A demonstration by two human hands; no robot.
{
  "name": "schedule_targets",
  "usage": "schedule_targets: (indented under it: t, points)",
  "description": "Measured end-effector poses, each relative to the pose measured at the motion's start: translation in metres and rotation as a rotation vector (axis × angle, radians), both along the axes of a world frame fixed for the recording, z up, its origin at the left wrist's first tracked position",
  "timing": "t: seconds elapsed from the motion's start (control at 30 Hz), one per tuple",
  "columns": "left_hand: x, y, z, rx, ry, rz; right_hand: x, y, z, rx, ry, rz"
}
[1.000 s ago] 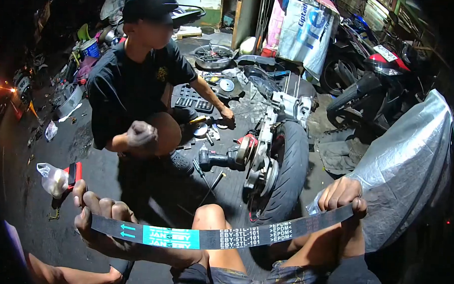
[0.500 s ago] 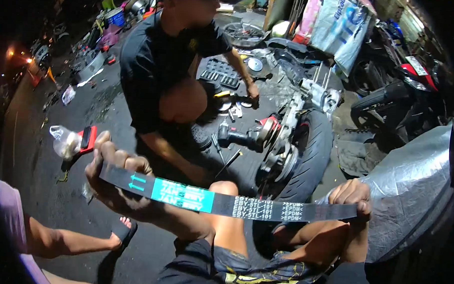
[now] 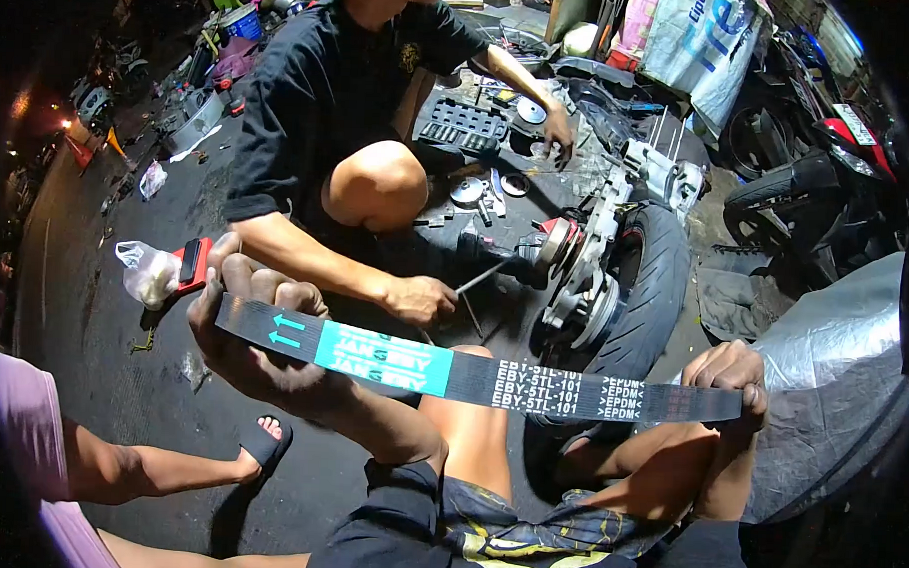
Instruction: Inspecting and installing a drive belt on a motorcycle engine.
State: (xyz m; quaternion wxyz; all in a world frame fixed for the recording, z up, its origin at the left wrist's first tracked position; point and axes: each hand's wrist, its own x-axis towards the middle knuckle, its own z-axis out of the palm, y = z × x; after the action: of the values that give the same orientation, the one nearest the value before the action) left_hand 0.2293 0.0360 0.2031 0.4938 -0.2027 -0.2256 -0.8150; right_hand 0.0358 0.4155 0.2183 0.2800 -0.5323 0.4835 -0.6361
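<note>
Left hand and right hand each keep a closed grip on opposite ends of a black drive belt, stretched taut above the knee.

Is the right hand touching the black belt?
Touching. The head view shows the right hand pinching the end of the black belt.

belt between hands, wheel behind

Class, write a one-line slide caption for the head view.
Left hand and right hand stretch a black drive belt taut.
</note>
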Motion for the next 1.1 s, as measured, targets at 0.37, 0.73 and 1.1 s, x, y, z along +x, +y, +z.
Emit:
schedule_targets:
  t: [0.37, 0.73, 1.1]
  points:
    - [-0.021, 0.032, 0.013, -0.393, -0.568, 0.026, -0.019, 0.019, -0.031, -0.259, -0.488, -0.608]
    - [-0.045, 0.033, 0.023, -0.855, -0.698, -0.231, -0.028, 0.019, -0.017, -0.213, -0.679, -0.744]
    - [-0.055, -0.002, -0.01, -0.659, -0.718, -0.084, -0.029, 0.02, -0.019, -0.112, -0.162, -0.783]
